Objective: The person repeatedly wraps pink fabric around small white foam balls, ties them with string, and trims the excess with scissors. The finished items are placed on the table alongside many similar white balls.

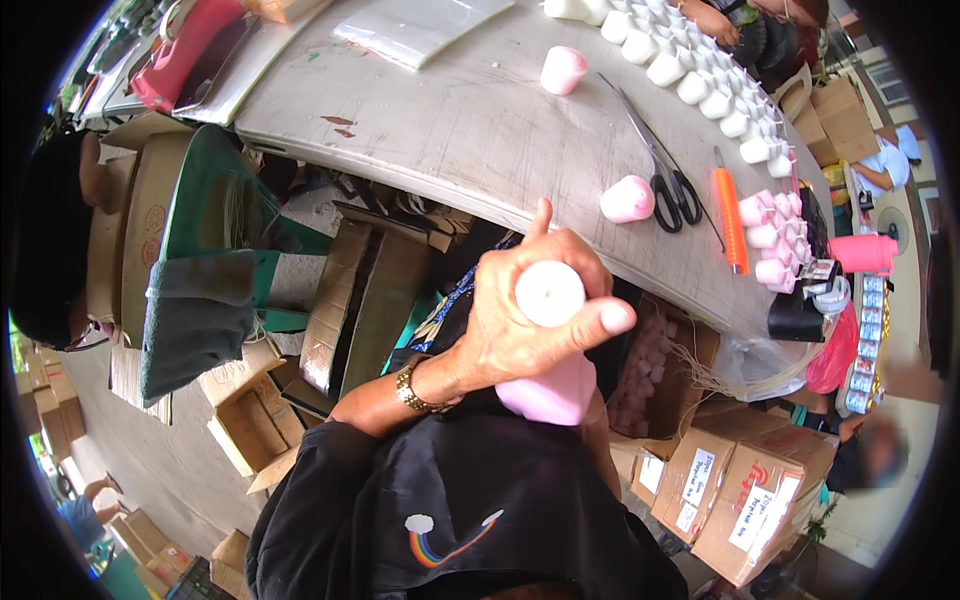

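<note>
My left hand [500, 315], with a gold watch on its wrist, is closed around a white round candle [550, 293]. The candle's flat end faces up, with a small dark spot in its middle. Just below this hand is a smooth pink piece [550, 392], partly covered by the hand; its kind is unclear. My right forearm [600, 440] shows beside the pink piece, and the fingers of my right hand are hidden. On the table [420, 130] ahead stand two pink-and-white candles [628, 200] [564, 71], one near the edge and one farther back.
Black-handled scissors [665, 175] and an orange cutter [730, 220] lie at right. Rows of white candles [700, 95] line the far side; pink ones [770, 235] cluster nearby. Cardboard boxes [735, 480] stand lower right. A green chair [205, 220] is at left. Other people work around.
</note>
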A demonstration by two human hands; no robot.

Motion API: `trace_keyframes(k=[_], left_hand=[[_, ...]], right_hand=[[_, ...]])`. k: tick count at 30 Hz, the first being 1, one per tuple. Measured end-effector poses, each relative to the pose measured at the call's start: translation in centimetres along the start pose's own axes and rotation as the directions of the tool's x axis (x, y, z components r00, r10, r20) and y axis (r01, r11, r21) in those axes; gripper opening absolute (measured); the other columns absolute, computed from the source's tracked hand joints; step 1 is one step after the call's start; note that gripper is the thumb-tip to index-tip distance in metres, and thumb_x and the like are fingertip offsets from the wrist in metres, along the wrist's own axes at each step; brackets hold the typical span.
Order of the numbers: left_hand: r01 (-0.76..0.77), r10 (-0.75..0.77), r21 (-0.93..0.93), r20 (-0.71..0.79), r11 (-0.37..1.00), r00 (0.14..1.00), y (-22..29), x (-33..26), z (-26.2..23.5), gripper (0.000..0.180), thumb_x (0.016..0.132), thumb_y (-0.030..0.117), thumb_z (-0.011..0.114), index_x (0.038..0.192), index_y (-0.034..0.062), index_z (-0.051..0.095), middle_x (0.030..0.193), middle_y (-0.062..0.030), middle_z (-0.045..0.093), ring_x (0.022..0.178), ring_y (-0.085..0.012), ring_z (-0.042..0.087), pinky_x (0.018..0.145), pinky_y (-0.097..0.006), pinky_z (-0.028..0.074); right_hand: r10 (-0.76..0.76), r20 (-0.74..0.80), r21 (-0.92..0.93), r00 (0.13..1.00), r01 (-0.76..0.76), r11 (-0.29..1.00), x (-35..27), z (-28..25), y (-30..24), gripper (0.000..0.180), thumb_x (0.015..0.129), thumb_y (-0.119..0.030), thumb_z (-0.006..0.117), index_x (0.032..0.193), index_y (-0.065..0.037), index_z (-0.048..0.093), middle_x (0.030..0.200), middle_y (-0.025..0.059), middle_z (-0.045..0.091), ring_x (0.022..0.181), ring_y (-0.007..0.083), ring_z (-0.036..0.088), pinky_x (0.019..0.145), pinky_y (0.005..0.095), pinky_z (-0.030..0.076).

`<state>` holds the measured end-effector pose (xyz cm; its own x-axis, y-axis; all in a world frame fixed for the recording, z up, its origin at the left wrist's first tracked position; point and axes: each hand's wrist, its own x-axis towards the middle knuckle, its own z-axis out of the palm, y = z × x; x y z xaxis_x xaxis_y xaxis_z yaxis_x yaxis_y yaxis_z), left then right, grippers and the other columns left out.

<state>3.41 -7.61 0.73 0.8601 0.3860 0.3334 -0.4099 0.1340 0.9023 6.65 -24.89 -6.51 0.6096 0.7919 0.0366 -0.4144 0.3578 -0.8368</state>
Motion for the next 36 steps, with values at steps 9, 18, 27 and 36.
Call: trace_keyframes(k=[9, 18, 27, 36], left_hand=[[0.074, -0.12, -0.277, -0.151, 0.958, 0.981, 0.8, -1.2, -1.4, 0.036, 0.085, 0.039, 0.07, 0.083, 0.0067, 0.055, 0.076, -0.008, 0.062, 0.073, -0.0153, 0.058, 0.106, -0.042, 0.03], [0.005, -0.123, -0.485, -0.212, 0.874, 0.97, 1.3, -1.2, -2.4, 0.026, 0.088, 0.027, 0.07, 0.086, 0.0044, 0.056, 0.075, -0.0084, 0.065, 0.071, -0.0138, 0.06, 0.089, -0.031, 0.042], [-0.285, 0.276, 0.367, 0.079, 0.885, 0.958, -0.8, -2.3, 0.8, 0.046, 0.063, 0.055, 0.085, 0.077, 0.0151, 0.066, 0.089, 0.0014, 0.061, 0.099, -0.0214, 0.055, 0.109, -0.066, -0.007], [-0.078, 0.112, 0.373, -0.069, 0.925, 0.991, -2.2, -3.7, -0.1, 0.054, 0.073, 0.049, 0.082, 0.099, 0.0042, 0.065, 0.096, -0.0065, 0.062, 0.084, -0.0177, 0.06, 0.077, -0.031, 0.048]], right_hand=[[0.046, 0.074, -0.059, 0.996, -0.042, 0.997, 0.5, -0.6, -0.5, 0.058, 0.087, -0.037, 0.055, 0.13, 0.001, 0.045, 0.123, 0.0156, 0.055, 0.116, 0.0238, 0.054, 0.097, 0.0368, 0.046], [-0.044, -0.069, -0.002, 0.997, 0.044, 0.999, -0.4, 1.6, -1.0, 0.052, 0.089, -0.033, 0.053, 0.128, 0.001, 0.046, 0.123, 0.0156, 0.055, 0.116, 0.0256, 0.055, 0.097, 0.038, 0.046], [-0.044, -0.199, 0.233, 0.979, 0.09, 0.968, 0.0, 2.3, -0.9, 0.047, 0.092, -0.028, 0.051, 0.127, 0.001, 0.047, 0.123, 0.0156, 0.055, 0.116, 0.0273, 0.055, 0.098, 0.0392, 0.047], [0.044, -0.391, 0.265, 0.919, 0.067, 0.962, 0.9, 3.1, -1.7, 0.04, 0.093, -0.024, 0.05, 0.125, 0.001, 0.049, 0.121, 0.0156, 0.056, 0.116, 0.0287, 0.056, 0.098, 0.0406, 0.048]])
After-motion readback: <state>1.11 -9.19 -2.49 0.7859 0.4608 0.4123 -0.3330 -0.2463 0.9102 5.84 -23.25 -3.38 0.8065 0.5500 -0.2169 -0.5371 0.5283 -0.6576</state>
